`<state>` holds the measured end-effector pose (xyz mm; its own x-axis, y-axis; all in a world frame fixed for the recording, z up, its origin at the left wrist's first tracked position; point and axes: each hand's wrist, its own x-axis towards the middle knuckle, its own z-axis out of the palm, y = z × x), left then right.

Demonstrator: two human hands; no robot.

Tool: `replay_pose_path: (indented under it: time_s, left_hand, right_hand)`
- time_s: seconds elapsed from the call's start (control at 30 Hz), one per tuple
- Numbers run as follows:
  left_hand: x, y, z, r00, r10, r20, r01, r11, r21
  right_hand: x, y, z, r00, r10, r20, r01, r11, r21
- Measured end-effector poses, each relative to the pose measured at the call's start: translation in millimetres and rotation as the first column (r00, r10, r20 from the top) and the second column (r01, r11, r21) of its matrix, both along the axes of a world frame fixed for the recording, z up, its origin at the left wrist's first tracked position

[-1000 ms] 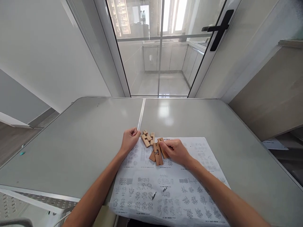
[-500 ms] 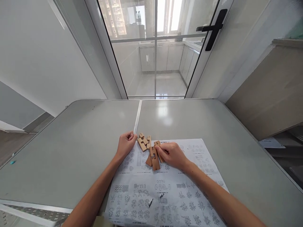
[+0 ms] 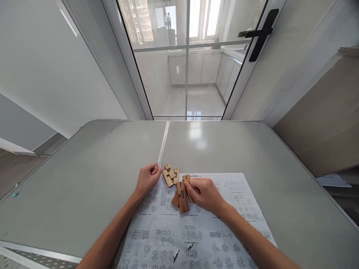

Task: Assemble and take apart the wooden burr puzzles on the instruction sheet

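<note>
My left hand (image 3: 150,178) rests on the table as a loose fist, left of a small group of light wooden puzzle pieces (image 3: 168,179); nothing shows in its curled fingers. My right hand (image 3: 206,192) is closed in a pinch at the upper edge of darker wooden pieces. Its fingertips are on a notched piece marked 2 (image 3: 186,178), partly covered by the hand. Beside and overlapping it lies a notched wooden piece marked 3 (image 3: 183,203). Another brown piece (image 3: 175,200) sticks out underneath.
Under the pieces and my right forearm lies a large printed sheet (image 3: 213,220) with rows of line diagrams. The grey table (image 3: 84,179) has a pale seam (image 3: 163,144). Beyond its far edge stands a glass door with a black handle (image 3: 262,35).
The view has shifted slightly, so the table and sheet sit lower in the picture. Both hands keep nearly the same pose and the pieces stay in the same arrangement.
</note>
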<state>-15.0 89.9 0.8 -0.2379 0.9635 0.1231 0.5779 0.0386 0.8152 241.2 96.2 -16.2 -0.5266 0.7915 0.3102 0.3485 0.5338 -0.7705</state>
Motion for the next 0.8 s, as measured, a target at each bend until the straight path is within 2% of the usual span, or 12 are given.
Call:
replay_pose_path:
  time_s: [0.5,0.63,0.7,0.8]
  left_hand:
    - [3,-1,-2.2,0.986,-0.095,-0.139,0.103,0.993,0.050]
    - [8,-3,3.2,0.973,-0.120,-0.196,0.143,0.984,0.108]
    - [10,-4,9.0,0.958,-0.173,-0.231,0.209,0.967,0.145]
    - [10,-6,17.0,0.889,-0.321,-0.326,0.388,0.907,0.164]
  right_hand:
    - [1,-1,-0.5,1.000,-0.012,0.022,0.012,1.000,0.008]
    - [1,-1,2.2,1.000,-0.019,0.019,0.018,1.000,0.013]
    - [0,-1,2.2,1.000,-0.019,0.016,0.019,1.000,0.021]
    - [0,0,0.2,1.000,-0.018,0.013,0.017,0.999,0.035]
